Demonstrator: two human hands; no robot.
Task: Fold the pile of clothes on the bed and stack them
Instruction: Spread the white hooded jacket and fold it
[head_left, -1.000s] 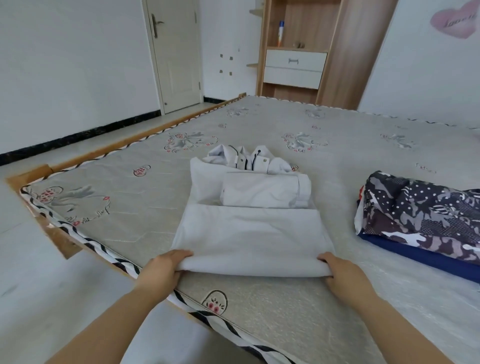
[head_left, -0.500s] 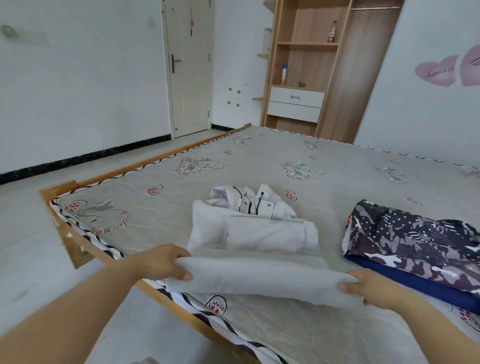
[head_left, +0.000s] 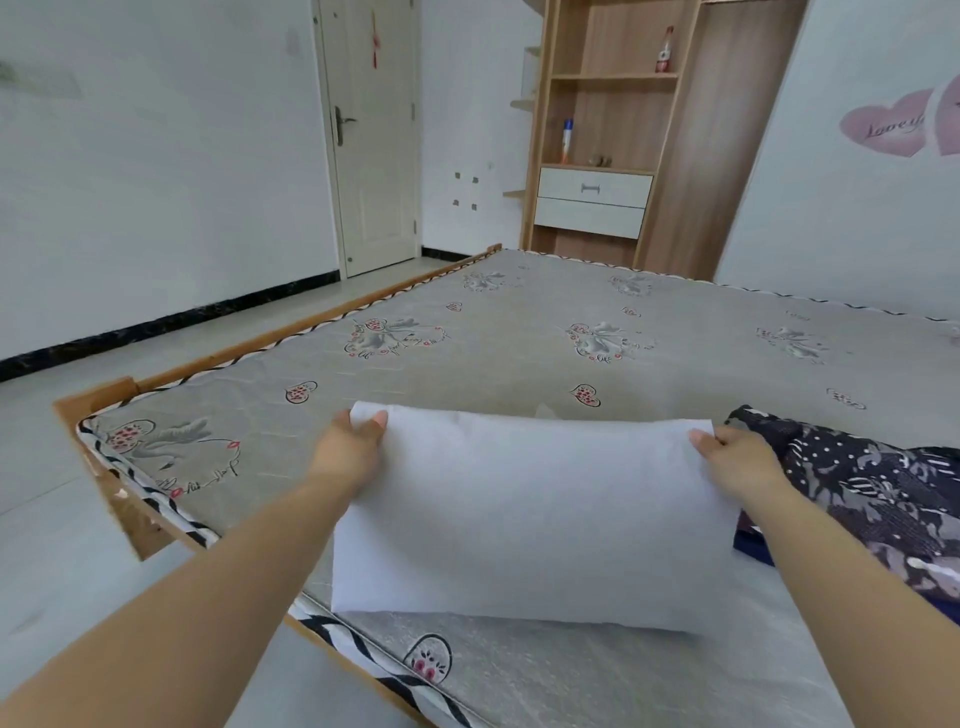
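A white shirt (head_left: 530, 514) lies on the bed (head_left: 519, 332) near its front edge, its lower half lifted and folded forward so that it hides the collar and sleeves. My left hand (head_left: 353, 447) pinches the raised hem at its left corner. My right hand (head_left: 727, 462) pinches the right corner. To the right sits a stack of folded clothes (head_left: 872, 493), a dark patterned garment on top of a navy one.
The bed's wooden frame corner (head_left: 98, 415) juts out at the left over the grey floor. A wardrobe with shelves and drawers (head_left: 613, 156) stands past the far end of the bed, beside a closed door (head_left: 374, 135).
Both hands lifted the shirt's near hem off the mattress and carried it up and away from me, over the upper part of the shirt. The collar and folded sleeves are now covered.
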